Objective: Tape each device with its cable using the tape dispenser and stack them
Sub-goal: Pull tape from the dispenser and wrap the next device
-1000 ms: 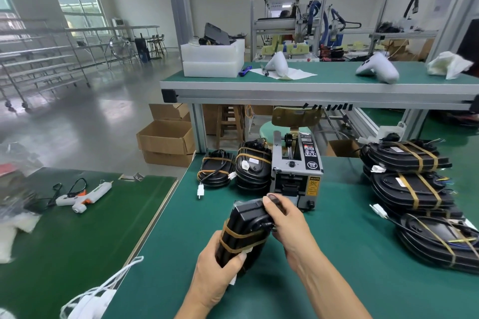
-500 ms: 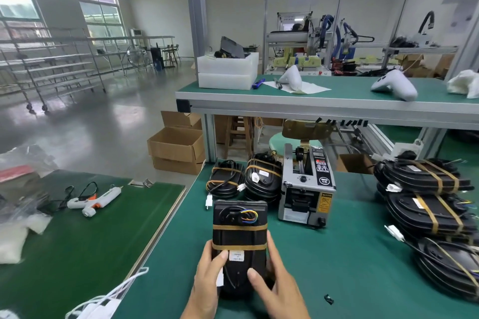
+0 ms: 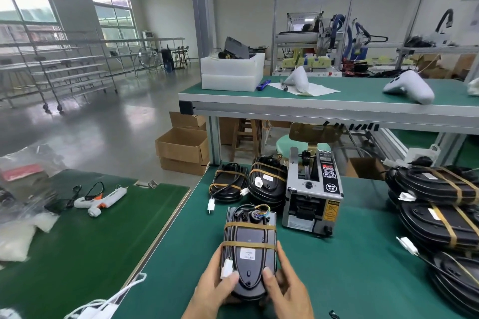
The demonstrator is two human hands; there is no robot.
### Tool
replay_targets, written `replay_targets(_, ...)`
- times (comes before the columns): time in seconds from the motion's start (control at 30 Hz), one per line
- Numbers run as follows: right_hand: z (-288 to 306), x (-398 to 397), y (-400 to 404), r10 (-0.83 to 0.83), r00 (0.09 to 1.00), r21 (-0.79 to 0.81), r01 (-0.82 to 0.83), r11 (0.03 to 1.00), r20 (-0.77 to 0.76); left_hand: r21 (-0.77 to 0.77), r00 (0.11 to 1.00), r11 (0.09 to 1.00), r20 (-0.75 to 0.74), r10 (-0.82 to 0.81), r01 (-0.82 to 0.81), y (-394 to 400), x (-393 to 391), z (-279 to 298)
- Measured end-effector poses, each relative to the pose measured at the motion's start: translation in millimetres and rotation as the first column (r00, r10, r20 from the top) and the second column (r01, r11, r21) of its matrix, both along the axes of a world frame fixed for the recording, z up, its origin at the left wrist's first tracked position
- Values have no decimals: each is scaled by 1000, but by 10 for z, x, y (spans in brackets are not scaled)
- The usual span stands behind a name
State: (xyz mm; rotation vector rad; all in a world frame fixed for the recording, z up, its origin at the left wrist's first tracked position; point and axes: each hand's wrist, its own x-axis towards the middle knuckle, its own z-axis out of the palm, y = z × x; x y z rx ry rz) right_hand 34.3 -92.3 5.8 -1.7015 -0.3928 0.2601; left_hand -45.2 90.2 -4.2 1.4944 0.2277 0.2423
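The taped stack [image 3: 440, 217] at the bench's right edge is cut off by the picture. Both hands [image 3: 217, 290] [image 3: 285, 290] hide the held device's [image 3: 249, 254] near end. Its white label [image 3: 247, 253] is too small to read.

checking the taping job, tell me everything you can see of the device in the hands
The device is a black, glossy, plastic-looking unit, rounded at the near end. Two tan tape bands cross it, binding a black cable. Coloured wires show at its far end, a white label on top, a white connector by the left thumb. The left hand and right hand grip its near end above the green table.
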Motion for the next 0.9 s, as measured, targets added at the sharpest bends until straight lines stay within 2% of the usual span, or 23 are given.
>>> replay_targets(0.07, 38, -11, -6, 21, 1000, -18, -21, 1000, 17, 151, 997, 986, -19, 75, -71, -39, -33, 25)
replay_targets(0.1, 59, -20, -7, 36, 999, -36, -35, 999, 27, 174, 990, 976, -20, 140, -134, -60, -45, 17)
replay_targets(0.17, 109, -51, -12, 56, 998, -44, -55, 998, 39, 20, 974, 974, -17, 224, -224, -91, -45, -68)
replay_targets(0.2, 117, -62, -16, 59, 997, -39, -58, 998, 47, -123, 960, 953, -17, 278, -278, -103, -23, -91)
replay_targets(0.27, 119, -85, -2, 67, 996, -37, -65, 997, 60, -293, 937, 894, -19, 349, -339, -75, 18, -103)
replay_targets(0.33, 80, -98, 28, 33, 998, 20, -34, 999, 52, -394, 904, 830, -2, 427, -393, 17, 95, -44)
replay_targets(0.4, -8, -81, 63, 0, 1000, 64, -1, 998, 25, -419, 873, 790, -12, 488, -447, 161, 206, 69)
replay_targets(0.57, -193, -37, 147, -6, 999, 119, 11, 993, -43, -312, 844, 810, 43, 534, -496, 614, 795, 473)
replay_targets(0.73, -333, 21, 174, 6, 1000, 74, -8, 997, 22, -195, 881, 859, -74, 468, -473, 937, 1547, 789)
replay_targets(0.83, -377, 40, 84, 106, 994, 28, -105, 994, -25, -133, 883, 875, -139, 449, -466, 1021, 1855, 772)
replay_targets(0.87, -399, 64, 91, 112, 994, 2, -112, 994, -7, -120, 876, 872, -158, 455, -475, 1037, 1931, 756)
replay_targets(0.9, -408, 115, 58, 93, 994, 20, -92, 996, -63, -108, 868, 868, -174, 464, -485, 1051, 1998, 741)
